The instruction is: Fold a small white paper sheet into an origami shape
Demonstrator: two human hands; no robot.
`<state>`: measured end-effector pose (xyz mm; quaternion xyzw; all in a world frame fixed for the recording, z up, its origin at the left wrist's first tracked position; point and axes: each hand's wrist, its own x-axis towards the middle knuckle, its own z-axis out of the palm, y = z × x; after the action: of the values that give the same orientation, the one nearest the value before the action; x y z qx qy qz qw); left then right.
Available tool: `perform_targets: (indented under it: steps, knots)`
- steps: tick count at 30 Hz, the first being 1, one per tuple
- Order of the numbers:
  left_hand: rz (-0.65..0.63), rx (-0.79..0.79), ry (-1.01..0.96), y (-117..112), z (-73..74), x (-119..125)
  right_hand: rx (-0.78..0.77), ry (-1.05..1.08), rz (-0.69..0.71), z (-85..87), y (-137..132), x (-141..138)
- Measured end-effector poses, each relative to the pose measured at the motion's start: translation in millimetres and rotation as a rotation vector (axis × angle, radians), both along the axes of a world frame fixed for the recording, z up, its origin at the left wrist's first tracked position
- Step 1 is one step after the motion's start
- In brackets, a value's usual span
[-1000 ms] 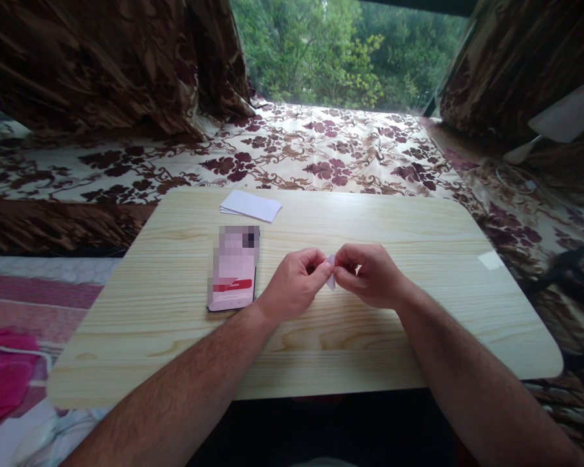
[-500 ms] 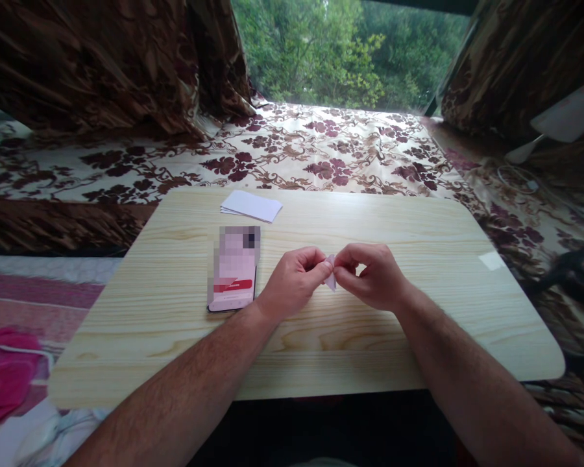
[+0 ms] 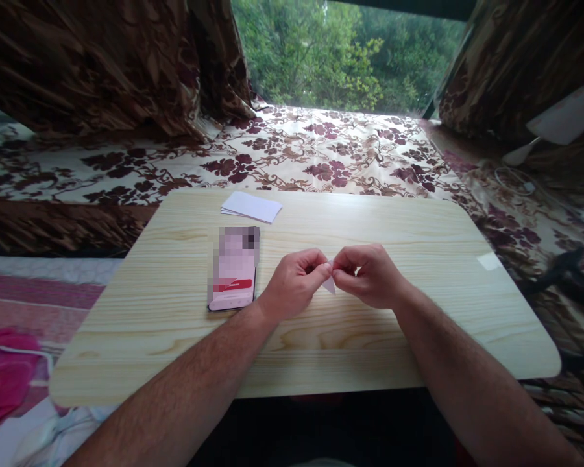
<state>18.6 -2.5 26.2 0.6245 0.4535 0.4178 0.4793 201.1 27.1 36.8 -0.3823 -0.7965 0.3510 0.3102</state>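
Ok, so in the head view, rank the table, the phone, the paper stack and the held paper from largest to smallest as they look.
1. Table
2. Phone
3. Paper stack
4. Held paper: partly hidden, so this ranks only its visible part.

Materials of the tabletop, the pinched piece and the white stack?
Tabletop: probably wood or wood-look laminate, satin; pale grain, soft glare.
Pinched piece: likely paper, matte; thin, whitish, pointed lower corner.
White stack: paper or thin card, seemingly matte; flat sheets, offset edges.
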Motion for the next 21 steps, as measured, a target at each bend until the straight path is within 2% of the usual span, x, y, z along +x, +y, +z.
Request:
perform_targets:
  steps: [5,15,21]
  knots:
    - [-0.011,-0.004,0.010,0.9,-0.9,-1.4,-0.010,0.021,0.018,-1.1,0.7,0.0]
    - [-0.013,-0.021,-0.006,3.8,-2.4,-1.6,0.114,0.042,0.005,-4.1,1.2,-1.8]
    - [0.007,0.038,0.043,3.5,-5.7,-1.1,0.011,0.014,-0.029,-3.4,1.6,0.1]
